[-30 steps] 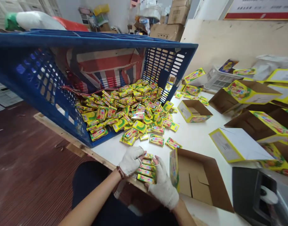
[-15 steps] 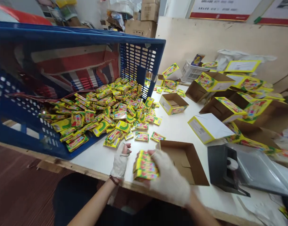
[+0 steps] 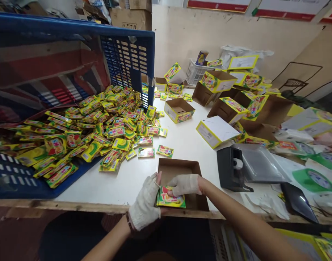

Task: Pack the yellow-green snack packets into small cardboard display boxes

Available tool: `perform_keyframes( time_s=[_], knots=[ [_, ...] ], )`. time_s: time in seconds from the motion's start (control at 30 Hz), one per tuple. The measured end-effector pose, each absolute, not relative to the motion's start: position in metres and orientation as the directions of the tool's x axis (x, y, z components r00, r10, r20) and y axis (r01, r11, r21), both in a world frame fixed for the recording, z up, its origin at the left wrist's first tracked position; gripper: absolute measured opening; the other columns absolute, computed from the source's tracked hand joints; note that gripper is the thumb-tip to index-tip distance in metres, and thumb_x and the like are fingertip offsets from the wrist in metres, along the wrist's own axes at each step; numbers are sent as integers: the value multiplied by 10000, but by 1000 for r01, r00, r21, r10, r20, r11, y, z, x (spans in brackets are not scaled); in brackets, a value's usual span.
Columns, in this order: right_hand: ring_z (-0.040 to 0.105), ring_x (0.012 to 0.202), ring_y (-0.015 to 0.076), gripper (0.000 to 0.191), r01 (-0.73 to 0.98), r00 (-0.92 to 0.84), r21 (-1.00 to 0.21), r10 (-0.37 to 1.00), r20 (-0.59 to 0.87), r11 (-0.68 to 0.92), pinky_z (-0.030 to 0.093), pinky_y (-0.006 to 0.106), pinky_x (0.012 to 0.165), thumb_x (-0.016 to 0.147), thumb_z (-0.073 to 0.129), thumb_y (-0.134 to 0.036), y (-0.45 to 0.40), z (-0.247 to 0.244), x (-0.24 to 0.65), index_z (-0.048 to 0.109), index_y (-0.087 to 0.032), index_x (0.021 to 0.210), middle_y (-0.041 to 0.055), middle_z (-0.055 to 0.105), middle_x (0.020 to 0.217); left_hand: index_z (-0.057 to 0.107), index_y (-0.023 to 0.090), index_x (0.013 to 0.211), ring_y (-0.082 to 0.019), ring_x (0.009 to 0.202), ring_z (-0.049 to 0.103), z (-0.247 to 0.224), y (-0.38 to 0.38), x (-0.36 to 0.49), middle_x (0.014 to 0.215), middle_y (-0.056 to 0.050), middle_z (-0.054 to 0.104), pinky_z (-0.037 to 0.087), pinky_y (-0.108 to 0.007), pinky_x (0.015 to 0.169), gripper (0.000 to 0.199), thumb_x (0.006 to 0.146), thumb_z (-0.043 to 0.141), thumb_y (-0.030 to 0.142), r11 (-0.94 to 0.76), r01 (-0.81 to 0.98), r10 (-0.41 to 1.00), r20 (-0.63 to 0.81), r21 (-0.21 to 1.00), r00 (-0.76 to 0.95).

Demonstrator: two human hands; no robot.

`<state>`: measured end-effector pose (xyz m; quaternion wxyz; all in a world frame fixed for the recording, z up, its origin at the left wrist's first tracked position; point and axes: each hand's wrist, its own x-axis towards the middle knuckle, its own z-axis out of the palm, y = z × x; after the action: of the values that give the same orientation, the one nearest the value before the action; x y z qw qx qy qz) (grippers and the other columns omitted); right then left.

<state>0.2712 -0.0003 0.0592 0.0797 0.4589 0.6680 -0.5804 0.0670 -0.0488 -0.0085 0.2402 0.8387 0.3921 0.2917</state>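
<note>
An open brown cardboard box sits at the table's front edge. My right hand, in a white fingerless glove, reaches into it with fingers curled on a stack of small yellow fruit-print cartons, which lies in the box's left front part. My left hand, gloved the same way, grips the box's left side, right beside the stack; some of its fingertips are hidden. Left of the box, a few loose cartons lie on the white table near a large pile of cartons.
A blue plastic crate lies tipped on its side around the pile. Behind stands another small open box. Stacked display boxes, a black tape dispenser, clear plastic sheets and a green tape roll are at the right.
My right hand has carried the stack of cartons from the table's front edge into the open box. My left hand has moved over to the box's left side. The view has turned right.
</note>
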Motion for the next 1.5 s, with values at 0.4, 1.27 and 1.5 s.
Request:
perform_keyframes(
  time_s=[0.4, 1.27, 1.5],
  knots=[
    [566, 713, 160, 274, 713, -553, -701, 635, -540, 25, 433, 256, 635, 785, 595, -406, 10, 77, 301, 624, -142, 853, 31, 636, 782, 131, 192, 1531, -377, 1369, 392, 4, -46, 46, 1494, -194, 397, 346, -581, 1106, 1044, 704, 723, 427, -694, 494, 710, 387, 524, 588],
    [607, 978, 231, 244, 926, -373, -50, 890, -264, 373, 417, 336, 827, 957, 419, -129, 24, 50, 247, 639, -164, 1057, 112, 670, 1036, 559, 232, 781, -186, 919, 568, 14, -69, 72, 793, 32, 650, 150, -500, 1126, 97, 738, 588, 150, -779, 496, 606, 258, 383, 753],
    [579, 1022, 273, 278, 942, -327, -18, 908, -264, 334, 447, 367, 814, 952, 390, -117, 26, 32, 235, 646, -126, 1060, 162, 643, 1073, 567, 241, 828, -174, 958, 557, 14, -65, 68, 811, 45, 647, 142, -454, 1145, 158, 729, 587, 119, -799, 480, 580, 254, 361, 774]
  ],
)
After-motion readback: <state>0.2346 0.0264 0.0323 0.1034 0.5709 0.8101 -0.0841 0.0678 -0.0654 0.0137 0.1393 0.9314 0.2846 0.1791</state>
